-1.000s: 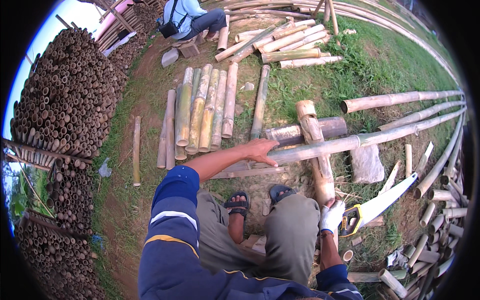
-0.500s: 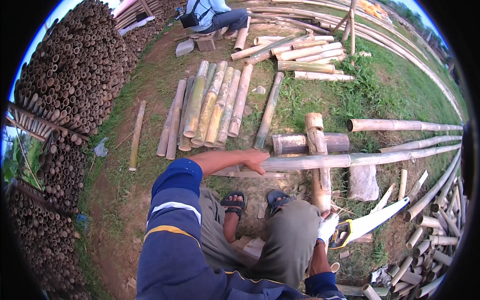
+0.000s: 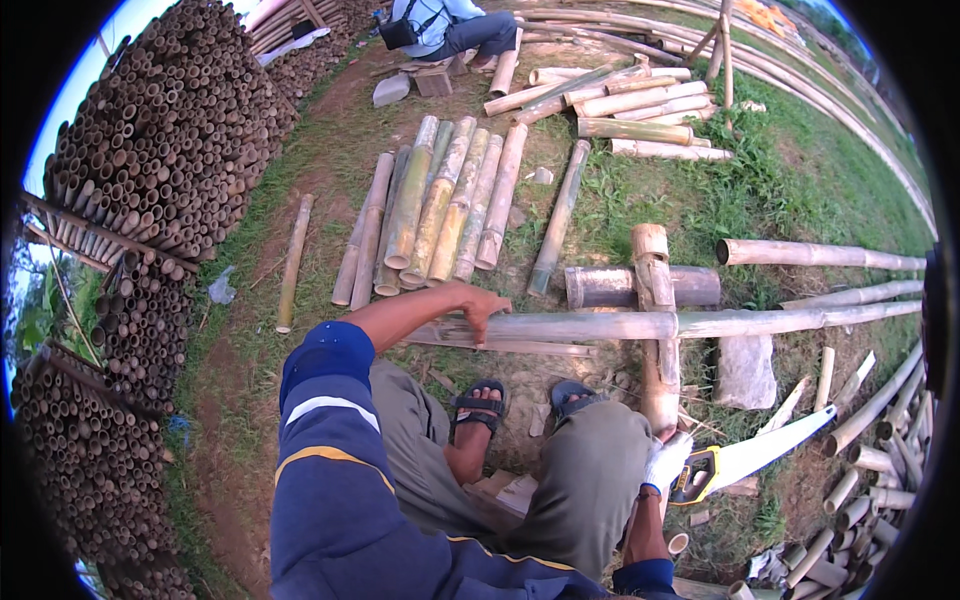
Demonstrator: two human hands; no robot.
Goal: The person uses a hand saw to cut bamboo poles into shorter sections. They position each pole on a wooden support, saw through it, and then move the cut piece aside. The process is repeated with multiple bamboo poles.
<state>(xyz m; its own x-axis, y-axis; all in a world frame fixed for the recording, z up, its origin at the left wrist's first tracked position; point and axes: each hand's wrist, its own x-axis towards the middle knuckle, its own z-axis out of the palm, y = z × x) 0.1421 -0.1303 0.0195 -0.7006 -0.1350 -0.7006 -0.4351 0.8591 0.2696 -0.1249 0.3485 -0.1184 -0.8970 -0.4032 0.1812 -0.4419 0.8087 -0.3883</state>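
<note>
A long pale bamboo pole (image 3: 590,327) runs sideways in front of my knees. My left hand (image 3: 482,308) grips it near its left part, fingers over the top and to the near side. The pole crosses an upright-lying bamboo post (image 3: 658,370), which rests on a thick dark bamboo piece (image 3: 600,288). Beside my right knee, my gloved right hand (image 3: 667,461) is closed on the handle of a hand saw (image 3: 755,452) with a yellow and black grip. Its blade points right, apart from the pole; the fingers are partly hidden by the glove.
Cut bamboo lengths (image 3: 440,205) lie in a row ahead, with another heap (image 3: 650,105) beyond. Bamboo stacks (image 3: 160,130) rise at left. A stone block (image 3: 745,372) sits right of the post, offcuts (image 3: 860,510) at lower right. Another person (image 3: 450,30) sits at the back.
My left hand has moved left with the bamboo pole, which has slid left across the post. My right hand stays on the saw. The whole view has shifted slightly.
</note>
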